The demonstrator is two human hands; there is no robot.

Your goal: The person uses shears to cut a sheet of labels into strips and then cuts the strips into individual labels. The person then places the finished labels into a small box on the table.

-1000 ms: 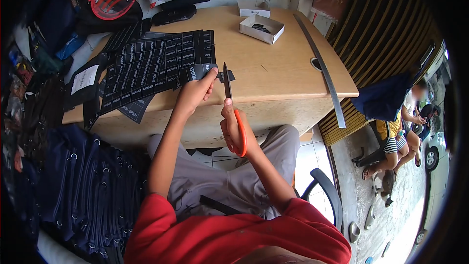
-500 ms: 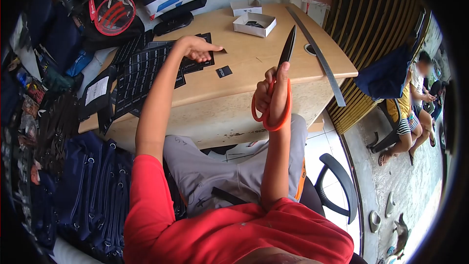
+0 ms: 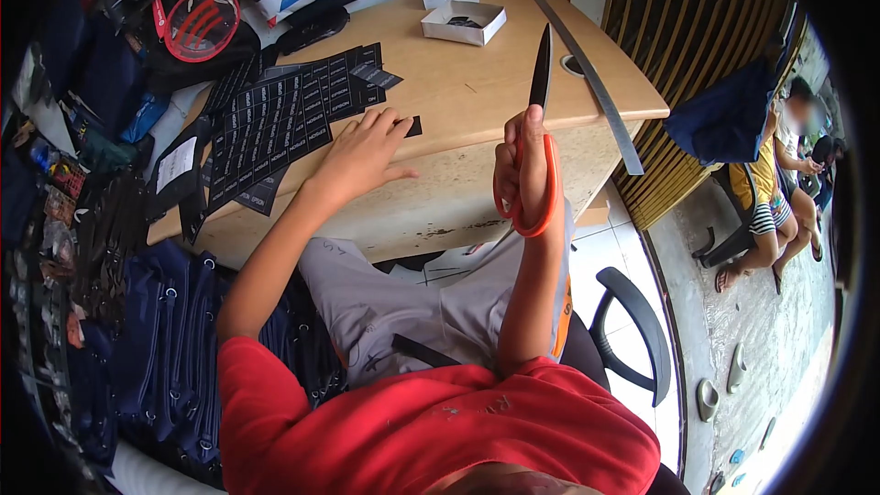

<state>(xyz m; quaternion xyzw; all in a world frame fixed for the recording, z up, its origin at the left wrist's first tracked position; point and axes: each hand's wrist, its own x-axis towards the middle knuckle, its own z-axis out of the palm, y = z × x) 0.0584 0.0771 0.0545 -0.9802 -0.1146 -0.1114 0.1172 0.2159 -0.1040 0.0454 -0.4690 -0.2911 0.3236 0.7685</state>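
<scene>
Right of the frame's centre, the right hand [image 3: 524, 163] is clenched round the orange-handled scissors [image 3: 541, 78], blades pointing up; just left of centre, the left hand [image 3: 365, 154] is spread loosely, thumb apart, fingertips by a small black piece [image 3: 416, 126] at the desk's [image 3: 500, 110] near edge, though whether they press on it I cannot tell. Printed black sheets [image 3: 275, 124] overlap at the desk's left; a white box [image 3: 452, 35] sits at upper centre; a metal strip [image 3: 591, 82] slants down the desk's right side.
</scene>
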